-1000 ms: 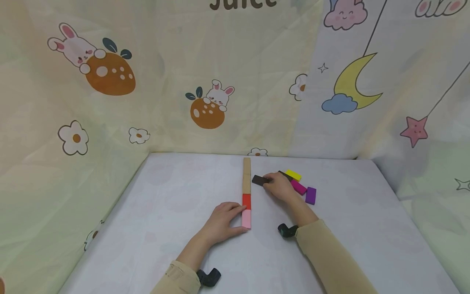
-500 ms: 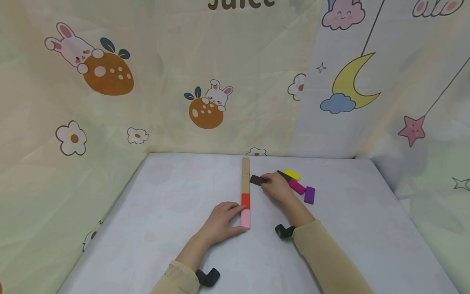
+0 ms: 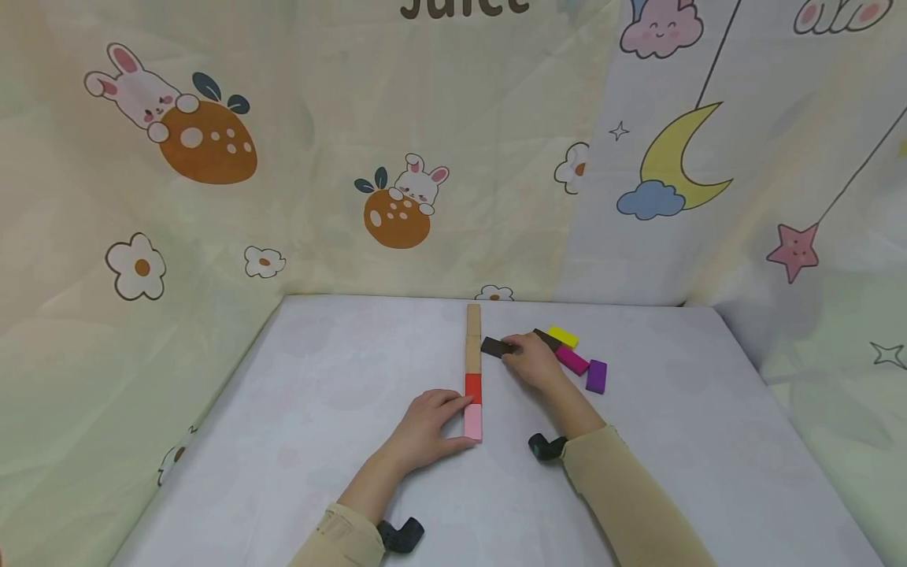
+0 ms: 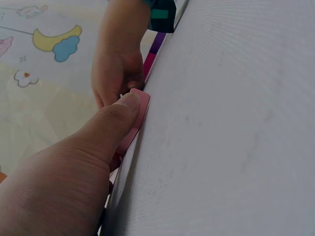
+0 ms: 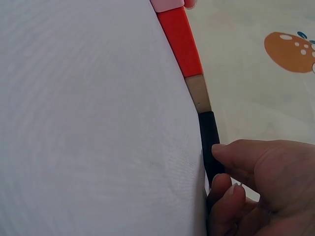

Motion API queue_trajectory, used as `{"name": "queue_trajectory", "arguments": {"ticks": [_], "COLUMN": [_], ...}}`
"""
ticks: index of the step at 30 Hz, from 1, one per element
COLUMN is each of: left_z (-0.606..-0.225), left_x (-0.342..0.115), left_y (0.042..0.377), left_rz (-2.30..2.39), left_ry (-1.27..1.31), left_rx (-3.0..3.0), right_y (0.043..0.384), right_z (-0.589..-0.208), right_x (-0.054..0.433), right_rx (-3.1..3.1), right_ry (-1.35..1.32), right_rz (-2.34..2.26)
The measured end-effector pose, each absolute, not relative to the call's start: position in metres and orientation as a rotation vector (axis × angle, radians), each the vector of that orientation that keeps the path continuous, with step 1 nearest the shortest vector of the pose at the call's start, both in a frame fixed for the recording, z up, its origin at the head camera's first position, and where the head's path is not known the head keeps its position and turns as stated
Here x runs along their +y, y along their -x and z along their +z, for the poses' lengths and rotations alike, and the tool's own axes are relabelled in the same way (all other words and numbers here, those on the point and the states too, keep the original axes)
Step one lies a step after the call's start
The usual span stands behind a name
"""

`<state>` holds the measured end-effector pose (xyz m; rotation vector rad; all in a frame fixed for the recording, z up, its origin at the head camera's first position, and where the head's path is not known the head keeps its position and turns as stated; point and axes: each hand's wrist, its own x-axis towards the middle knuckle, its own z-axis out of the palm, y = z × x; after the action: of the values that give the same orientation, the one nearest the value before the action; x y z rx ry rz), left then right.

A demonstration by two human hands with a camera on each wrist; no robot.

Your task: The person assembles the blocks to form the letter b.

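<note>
On the white table, a straight row runs away from me: a pink block (image 3: 472, 425) nearest, then a red block (image 3: 473, 384), then two tan blocks (image 3: 472, 354). My left hand (image 3: 423, 429) holds the pink block, thumb at its near end and fingertips at the left side by the red block; the left wrist view has the thumb on the pink block (image 4: 135, 123). My right hand (image 3: 533, 361) pinches a black block (image 3: 494, 346) just right of the nearer tan block, slightly angled to the row. In the right wrist view, thumb and fingers grip that black block (image 5: 210, 142).
Behind my right hand lie another dark block (image 3: 546, 339), a yellow block (image 3: 564, 337), a magenta block (image 3: 572, 361) and a purple block (image 3: 597, 376). A printed cloth wall (image 3: 305, 126) rises at the table's back edge and sides. Black wrist devices (image 3: 402, 535) sit on both wrists.
The head view has shifted slightly, moving everything a little to the left in the picture. Both hands keep their holds, and the blocks show no clear movement relative to each other.
</note>
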<state>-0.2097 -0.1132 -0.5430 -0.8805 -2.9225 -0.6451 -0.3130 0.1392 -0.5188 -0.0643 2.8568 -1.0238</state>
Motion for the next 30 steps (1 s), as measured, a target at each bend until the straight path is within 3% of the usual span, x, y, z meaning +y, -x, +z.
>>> {"name": "queue_trajectory", "arguments": {"ticks": [30], "left_z": [-0.5447], "left_x": [-0.1137], "left_y": [0.2105], "left_rz": [-0.636], "left_ry": [0.899], "left_rx": [-2.901], "right_y": [0.3125], "right_z": [-0.5221], "right_x": [0.1389], "right_rx": [2.857], "right_ry": [0.016], "right_rz": [-1.020]}}
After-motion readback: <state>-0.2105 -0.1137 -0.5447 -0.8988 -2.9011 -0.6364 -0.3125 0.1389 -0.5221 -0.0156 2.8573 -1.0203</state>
